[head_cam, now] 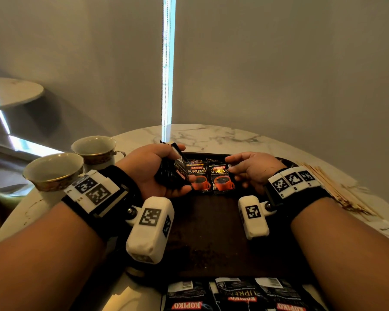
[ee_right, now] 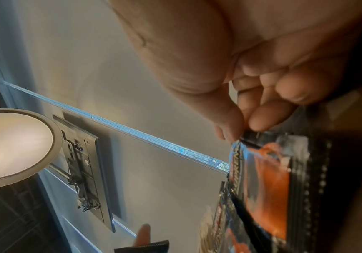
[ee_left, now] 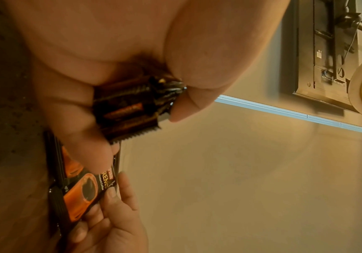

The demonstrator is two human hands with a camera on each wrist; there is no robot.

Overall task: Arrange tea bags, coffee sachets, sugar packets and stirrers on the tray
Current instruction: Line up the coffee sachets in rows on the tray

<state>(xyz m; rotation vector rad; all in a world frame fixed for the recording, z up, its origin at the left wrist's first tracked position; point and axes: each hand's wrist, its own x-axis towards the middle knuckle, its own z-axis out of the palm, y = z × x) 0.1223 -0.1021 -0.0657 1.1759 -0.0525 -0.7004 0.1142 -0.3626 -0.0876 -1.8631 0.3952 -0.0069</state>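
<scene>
1. Two coffee sachets (head_cam: 209, 177) lie at the tray's (head_cam: 211, 232) far edge; right hand (head_cam: 253, 168) pinches one
2. Left hand (head_cam: 154, 169) grips a spare stack (head_cam: 169, 173)
3. Stirrers (head_cam: 330, 189) wait on the table's right edge; tea and sugar unseen

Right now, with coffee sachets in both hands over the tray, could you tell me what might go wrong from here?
1. The left hand grips a whole bunch of sachets; a loosened grip could drop several onto the tray at once.
2. The right hand only pinches the corner of the right sachet, so it may land crooked beside the left sachet.
3. The cups stand close by the left wrist; a wide swing might knock them.
</scene>
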